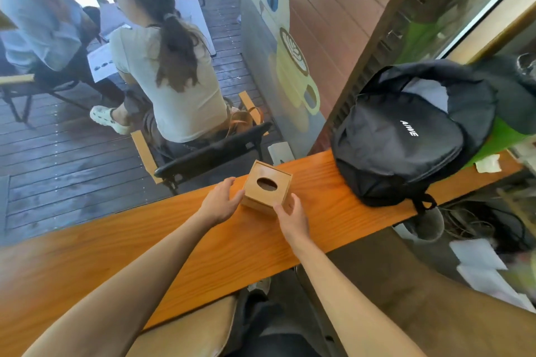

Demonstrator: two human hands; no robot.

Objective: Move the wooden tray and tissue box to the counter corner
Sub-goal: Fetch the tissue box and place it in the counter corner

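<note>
Sitting on the orange wooden counter (179, 240) is the wooden tissue box (267, 187), a small cube with an oval slot in its top, turned so one corner points toward the viewer. It stands close to the counter's far edge, left of a black backpack (406, 136) that leans on the same surface well apart from it. The left hand (220, 201) is at the box's left side, fingers spread and uncurled, with the thumb tip touching or almost touching the near-left face; it has no firm hold. The right hand (291, 216) is at the box's near-right corner, thumb laid against the near face and fingers curved round the right side, loosely cupping rather than clamping; whether it truly bears on the wood cannot be told. Both bare forearms reach in from the near edge. Beyond the counter, on a dark plank deck (72, 159), a person in a pale top (171, 72) and a cap sits on a folding chair (208, 153) with their back turned. A painted panel (278, 46) showing a cup stands upright to the far right of that chair. Crumpled white paper (488, 164) lies on the counter to the right of the backpack.
</note>
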